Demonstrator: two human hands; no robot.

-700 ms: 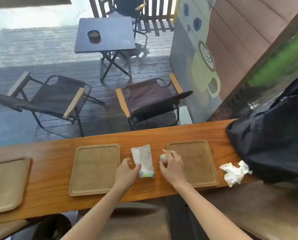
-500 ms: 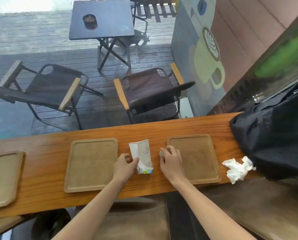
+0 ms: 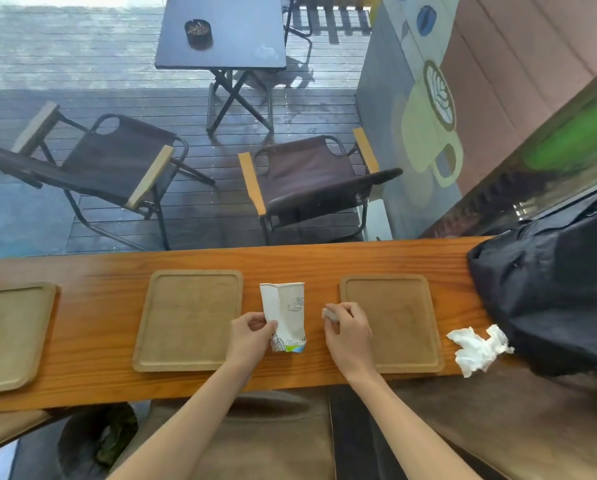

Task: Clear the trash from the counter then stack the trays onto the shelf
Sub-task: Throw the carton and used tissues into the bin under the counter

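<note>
A crumpled white paper cup [image 3: 286, 315] lies on the wooden counter [image 3: 290, 261] between two brown trays. My left hand [image 3: 250, 336] pinches the cup's lower left side. My right hand [image 3: 347, 329] is closed over a small white wad of paper [image 3: 330, 314] at the left edge of the right tray [image 3: 394, 323]. The middle tray [image 3: 189, 320] lies left of the cup, and a third tray [image 3: 11, 336] sits at the far left. A crumpled white napkin [image 3: 477, 348] rests on the counter's front edge, to the right of the right tray.
A black backpack [image 3: 549, 296] fills the counter's right end, touching the napkin. Beyond the glass stand two folding chairs [image 3: 307, 181] and a dark table with an ashtray [image 3: 198, 32]. A stool seat [image 3: 255, 438] is below the counter.
The view has shifted slightly. My left hand has closed its pinch on the cup. My right hand stays curled over the paper wad.
</note>
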